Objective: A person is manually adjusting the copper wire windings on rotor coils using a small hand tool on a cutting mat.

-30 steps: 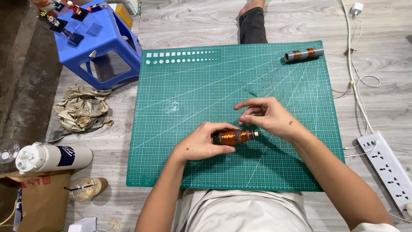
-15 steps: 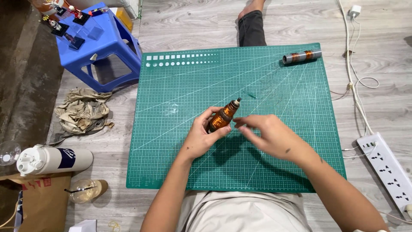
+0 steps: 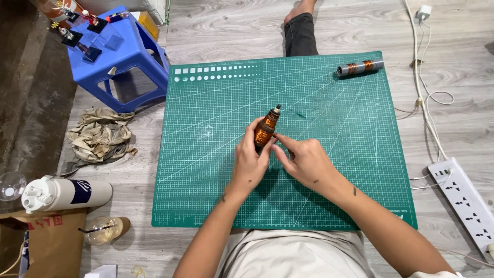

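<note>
My left hand [image 3: 250,163] grips a small rod wound with copper wire [image 3: 266,129], its dark tip pointing up and away over the green cutting mat [image 3: 216,170]. My right hand [image 3: 304,162] is beside it, fingertips touching the lower part of the coil. A second coil on a grey tube [image 3: 359,67] lies at the mat's far right corner, away from both hands.
A blue plastic stool [image 3: 121,56] with small parts on top stands at the far left. A crumpled rag [image 3: 100,136], a white bottle [image 3: 64,193] and a cup [image 3: 103,230] lie left of the mat. A power strip [image 3: 465,198] and white cable [image 3: 424,103] run along the right. A leg [image 3: 301,33] extends beyond the mat.
The coil was lying level between both hands; my left hand has tilted it tip-up. My right hand drew back, then returned to pinch at the coil's lower part.
</note>
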